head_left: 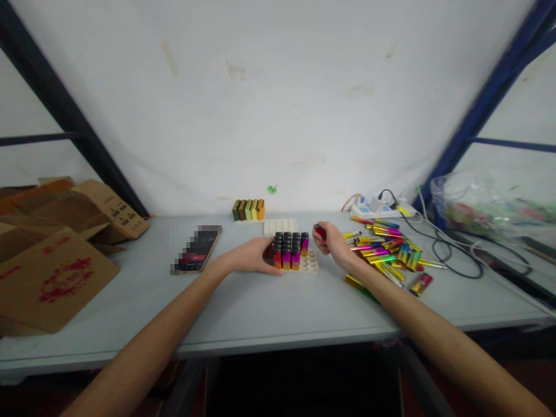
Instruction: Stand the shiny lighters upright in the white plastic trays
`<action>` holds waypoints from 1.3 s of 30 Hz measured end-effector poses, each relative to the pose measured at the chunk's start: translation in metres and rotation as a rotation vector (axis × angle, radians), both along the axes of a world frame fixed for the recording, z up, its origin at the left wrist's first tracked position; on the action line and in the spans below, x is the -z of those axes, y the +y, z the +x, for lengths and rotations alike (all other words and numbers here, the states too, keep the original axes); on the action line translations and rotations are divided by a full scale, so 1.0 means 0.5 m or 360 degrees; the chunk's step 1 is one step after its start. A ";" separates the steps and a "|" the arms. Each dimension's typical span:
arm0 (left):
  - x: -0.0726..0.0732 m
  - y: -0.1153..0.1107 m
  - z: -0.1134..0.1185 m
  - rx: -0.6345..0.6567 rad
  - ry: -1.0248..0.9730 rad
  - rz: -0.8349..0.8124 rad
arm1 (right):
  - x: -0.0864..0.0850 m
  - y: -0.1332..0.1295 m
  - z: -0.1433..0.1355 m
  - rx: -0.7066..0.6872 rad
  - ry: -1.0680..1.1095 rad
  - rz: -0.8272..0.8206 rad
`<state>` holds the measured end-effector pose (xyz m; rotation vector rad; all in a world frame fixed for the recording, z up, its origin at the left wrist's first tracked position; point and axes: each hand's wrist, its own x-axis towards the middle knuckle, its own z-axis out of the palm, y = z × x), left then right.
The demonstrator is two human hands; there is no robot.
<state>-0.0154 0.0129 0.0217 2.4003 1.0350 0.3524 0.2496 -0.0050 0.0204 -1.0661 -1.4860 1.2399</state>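
Observation:
Several upright lighters (pixel 286 252) with shiny red-to-purple-to-yellow bodies and black tops fill the left part of a white tray (pixel 310 263); round sockets show on its right part. At the tray's left side, my left hand (pixel 254 255) is closed around the edge, thumb low at the front and fingers behind the lighters. My right hand (pixel 332 243) is raised just right of the tray, its fingers wrapped round a red lighter (pixel 320 231). Loose shiny lighters (pixel 384 249) lie in a pile beyond my right wrist.
Behind stand another white tray (pixel 281 226) and a block of green, brown and orange lighters (pixel 248 210). A phone (pixel 198 249) and cardboard boxes (pixel 61 278) are on the left. A power strip (pixel 377 208), looping cables (pixel 460 269) and plastic bags (pixel 473 200) occupy the right.

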 end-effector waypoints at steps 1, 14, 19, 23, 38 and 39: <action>-0.001 -0.001 0.000 0.0002 0.0001 0.0003 | 0.002 0.001 0.000 0.0008 -0.0007 0.0013; -0.001 0.000 0.000 0.0003 0.0007 -0.0017 | -0.021 -0.005 0.008 -0.0025 0.0044 0.0270; -0.003 -0.001 0.002 0.0008 0.0009 -0.0004 | -0.045 -0.020 0.025 0.0076 -0.0312 0.0604; -0.006 -0.003 0.003 0.0030 -0.0017 0.0003 | -0.051 -0.026 0.041 0.0023 -0.0458 0.0730; -0.008 -0.007 0.006 0.0003 -0.0009 -0.0008 | -0.065 -0.035 0.048 -0.0243 -0.1221 0.0710; -0.008 -0.008 0.006 0.0002 -0.0011 -0.0011 | -0.065 -0.034 0.049 -0.0263 -0.1247 0.0734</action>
